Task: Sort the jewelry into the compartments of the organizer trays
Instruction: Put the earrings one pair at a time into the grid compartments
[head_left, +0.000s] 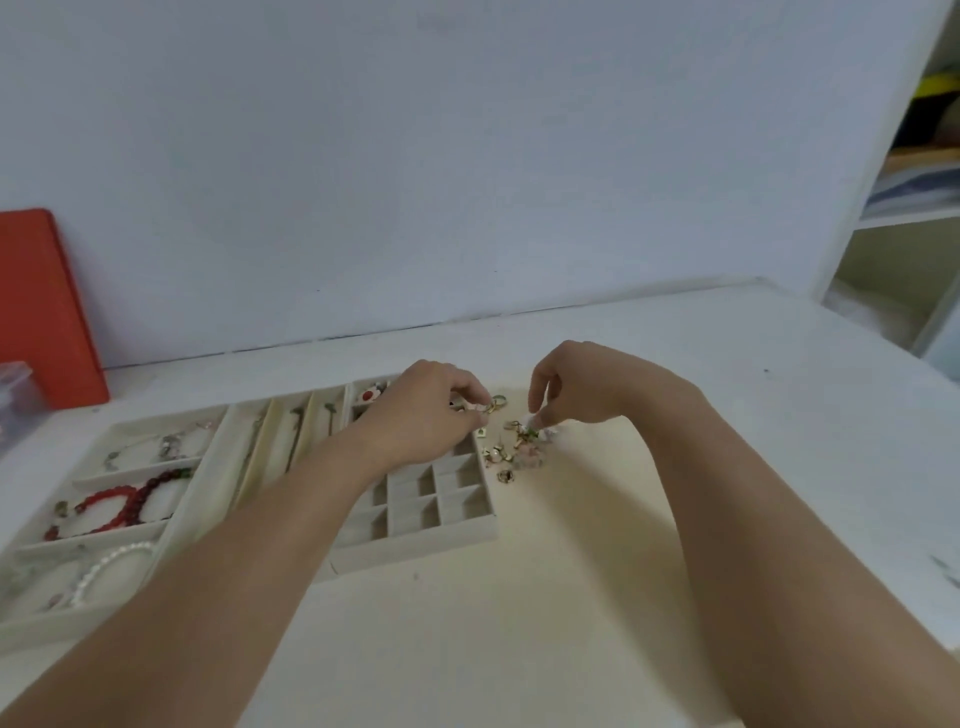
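A loose heap of small jewelry (519, 449) lies on the white table, just right of a beige grid tray (441, 525) with many small square compartments. My left hand (426, 415) reaches over that tray's far end and pinches a small gold ring (491, 408) at the heap's edge. My right hand (576, 389) hovers over the heap, its fingertips pinching a small piece there; which piece is too blurred to tell. A middle tray (280, 441) with long slots holds thin pieces. The left tray (171, 525) holds a red bead bracelet (122, 501) and a pearl strand (111, 564).
An orange board (44, 312) leans on the wall at the far left, with a clear plastic box (15, 395) in front of it. White shelves (904, 218) stand at the right. The wall runs close behind the trays.
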